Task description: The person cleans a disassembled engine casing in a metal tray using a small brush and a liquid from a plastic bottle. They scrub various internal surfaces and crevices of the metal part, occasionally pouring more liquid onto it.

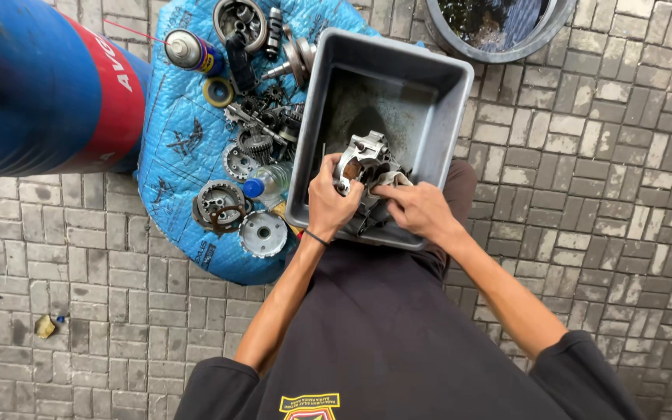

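The left hand (328, 204) is curled around the near-left side of a grey metal engine casing (365, 165), its fingers closed on the casting. The right hand (418, 206) presses a pale rag (393, 181) against the casing's right side, fingers bent together over the cloth. The casing sits tilted inside a grey plastic tub (429, 101), at its near end, just above the person's lap. The lower part of the casing is hidden by both hands and the tub's rim, and its underside cannot be made out.

Left of the tub, a blue tarp (173, 148) lies on the paved floor, carrying gears (257, 142), round clutch parts (263, 234), a spray can (193, 51) and a small plastic bottle (267, 182). A blue drum (48, 93) is cut off at the left edge.
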